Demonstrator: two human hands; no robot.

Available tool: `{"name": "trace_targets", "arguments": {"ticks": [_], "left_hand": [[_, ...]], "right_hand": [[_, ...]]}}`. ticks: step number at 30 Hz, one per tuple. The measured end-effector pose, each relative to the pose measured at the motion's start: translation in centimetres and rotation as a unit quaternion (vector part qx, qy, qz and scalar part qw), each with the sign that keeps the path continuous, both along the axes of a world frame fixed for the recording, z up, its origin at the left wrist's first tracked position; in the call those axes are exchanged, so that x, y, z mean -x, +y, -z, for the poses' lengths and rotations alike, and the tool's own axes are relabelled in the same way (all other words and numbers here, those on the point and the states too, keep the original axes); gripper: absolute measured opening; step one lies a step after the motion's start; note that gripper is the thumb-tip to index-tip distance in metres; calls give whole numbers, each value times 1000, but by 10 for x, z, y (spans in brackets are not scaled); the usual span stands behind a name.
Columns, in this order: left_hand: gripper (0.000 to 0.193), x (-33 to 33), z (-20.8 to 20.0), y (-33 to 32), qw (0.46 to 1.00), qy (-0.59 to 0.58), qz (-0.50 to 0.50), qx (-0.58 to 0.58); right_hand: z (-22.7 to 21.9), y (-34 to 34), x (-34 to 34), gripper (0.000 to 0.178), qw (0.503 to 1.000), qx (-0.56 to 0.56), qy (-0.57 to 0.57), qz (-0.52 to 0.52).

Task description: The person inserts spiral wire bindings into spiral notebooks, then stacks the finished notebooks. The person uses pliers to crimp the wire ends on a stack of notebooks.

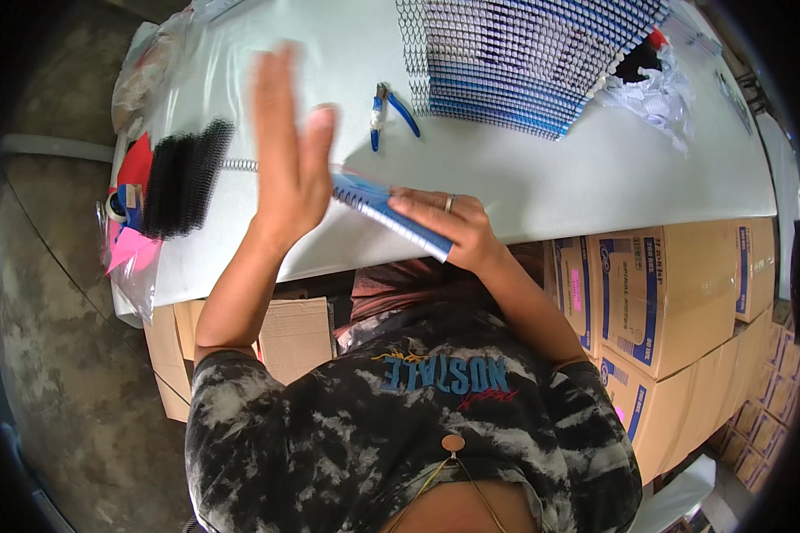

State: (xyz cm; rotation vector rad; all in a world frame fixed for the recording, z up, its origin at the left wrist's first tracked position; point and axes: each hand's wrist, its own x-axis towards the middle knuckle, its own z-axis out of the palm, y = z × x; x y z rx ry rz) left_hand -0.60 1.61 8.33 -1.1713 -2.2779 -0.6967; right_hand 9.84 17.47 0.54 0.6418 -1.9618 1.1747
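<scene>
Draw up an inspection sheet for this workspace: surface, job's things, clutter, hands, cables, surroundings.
Surface: glossy white-covered table.
Job's things: thin blue-and-white notebook; thin dark spiral coil; heap of black spiral coils at left; blue-handled metal pliers beyond the hands; spread of blue-and-white spiral-bound notebooks at the far side.
Clutter: bright pink sheet and red sheet at left; crumpled whitish wrapping at far right.
Hands: left hand raised, open, blurred, contact with coil unclear; right hand holds the notebook.
Cables: none certain; thin dark line on floor unclear.
Surroundings: brown cardboard boxes, grey concrete floor.

Black-and-grey mottled T-shirt (391, 417), pendant necklace (453, 442)
</scene>
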Motion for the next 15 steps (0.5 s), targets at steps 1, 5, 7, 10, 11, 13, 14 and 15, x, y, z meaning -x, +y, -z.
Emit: {"name": "trace_targets", "arguments": {"ticks": [1,5,7,10,11,13,14,15], "left_hand": [[56,4,-6,6,998,-56,-24,10],[65,36,30,27,978,115,-169,35],[69,82,29,46,956,232,-177,-11],[74,132,-36,59,901,322,-267,-116],[77,134,-67,48,877,341,-306,-147],[72,121,-99,32,852,404,-288,-165],[68,121,-104,24,871,395,-227,-184],[67,120,-106,19,886,384,-165,-201]], "right_hand": [[-2,0,0,32,998,-63,16,17],[-19,-37,-4,26,971,-229,63,17],[-30,-65,-7,28,967,-248,54,-21],[-31,-75,-8,32,977,-208,10,-54],[-25,-69,-6,34,986,-149,-15,-74],[-9,-42,2,37,989,7,-106,-99],[-4,-28,4,39,973,108,-168,-113],[1,-17,7,39,970,136,-180,-86]]}}
